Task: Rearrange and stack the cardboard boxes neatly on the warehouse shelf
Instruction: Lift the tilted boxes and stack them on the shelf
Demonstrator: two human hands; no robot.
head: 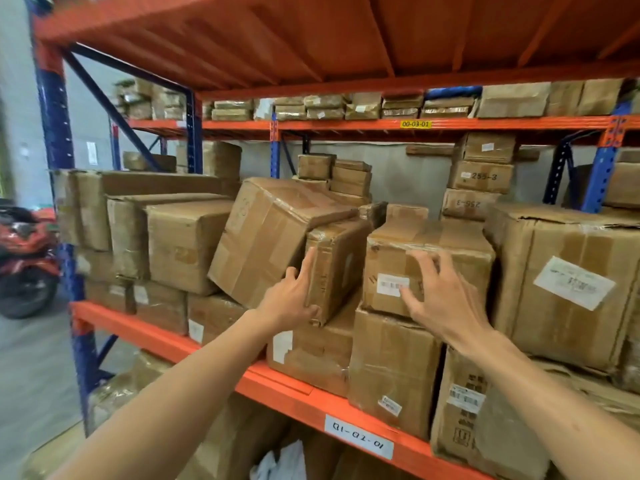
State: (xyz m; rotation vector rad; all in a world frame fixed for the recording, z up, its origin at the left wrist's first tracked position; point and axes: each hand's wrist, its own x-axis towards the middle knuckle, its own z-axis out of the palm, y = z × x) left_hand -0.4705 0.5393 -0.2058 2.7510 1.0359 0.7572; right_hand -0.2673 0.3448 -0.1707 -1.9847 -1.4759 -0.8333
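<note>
So the small box (pixel 337 268) sits mid-shelf, tilted, wedged between the big leaning box (pixel 266 233) on its left and a labelled box (pixel 426 268) just to its right. It's resting on the lower box (pixel 311 348) at the shelf's front edge.

The left hand (pixel 294 296) holds the small box's near corner, thumb underneath, index finger flat up the front edge. The right hand (pixel 436 292) is spread wide, fingers apart, right in front of the labelled box's face. Can't quite tell if the fingertips touch it, but it's gripping nothing.

What worries me: that big box is leaning hard onto the small one. Pull the small one out and I'd guess the big one drops or slides toward the beam (pixel 194 344) and maybe off the front. The cardboard looks crushed and soft too, so a one-handed corner grip could slip or tear. The labelled box also sits a bit crooked on its base box (pixel 391 375), so a nudge might shift it.

Counts, roughly: two hands, one small box in hand, one big leaner, three squared-up boxes in a row to the left (pixel 187 244), a three-high stack at the back right (pixel 481 181), one large box far right (pixel 568 292). The flat packs up top are too blurry to count. One red scooter (pixel 24 251) sits on the floor.
</note>
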